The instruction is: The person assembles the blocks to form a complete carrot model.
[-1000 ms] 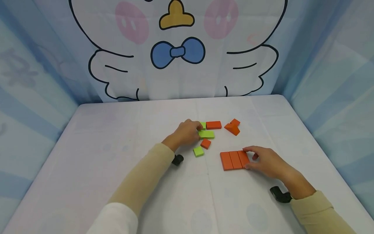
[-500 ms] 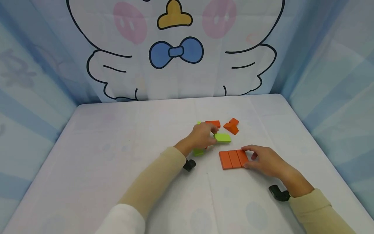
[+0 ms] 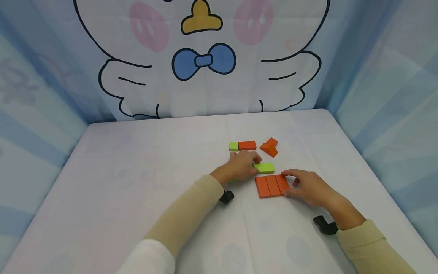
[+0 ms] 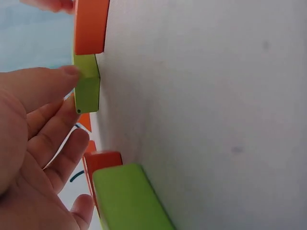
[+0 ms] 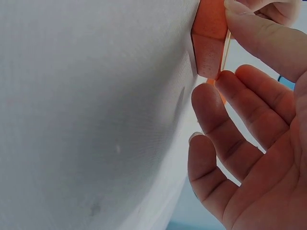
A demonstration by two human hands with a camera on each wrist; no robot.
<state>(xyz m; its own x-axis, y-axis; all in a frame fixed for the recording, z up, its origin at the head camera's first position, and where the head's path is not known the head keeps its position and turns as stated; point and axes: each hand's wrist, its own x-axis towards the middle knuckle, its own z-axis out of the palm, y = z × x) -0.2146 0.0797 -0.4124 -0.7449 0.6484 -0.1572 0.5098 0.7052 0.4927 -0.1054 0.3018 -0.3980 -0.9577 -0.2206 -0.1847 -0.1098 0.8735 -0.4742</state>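
In the head view my left hand (image 3: 241, 166) pinches a flat lime-green block (image 3: 265, 168) by its left end, thumb on the near side. The block lies just beyond the far edge of a row of several orange blocks (image 3: 268, 186) set side by side. At the row's right end, my right hand (image 3: 313, 189) holds the last block between thumb and fingers. The right wrist view shows that orange block (image 5: 209, 45) under the thumb, with the lower fingers loosely spread. The green block's end (image 4: 88, 93) shows between thumb and fingers in the left wrist view.
Beyond the left hand, a small green block (image 3: 233, 146) abuts an orange block (image 3: 247, 145). Two orange pieces (image 3: 269, 148) lie to their right. Close to the left wrist camera are a green block (image 4: 129, 199) and an orange one (image 4: 109, 159), mostly hidden by the hand in the head view.
My left hand has gripped the green block beside the far green and orange pair and drawn it right and nearer, up to the orange row. The right hand stays at the row's end.
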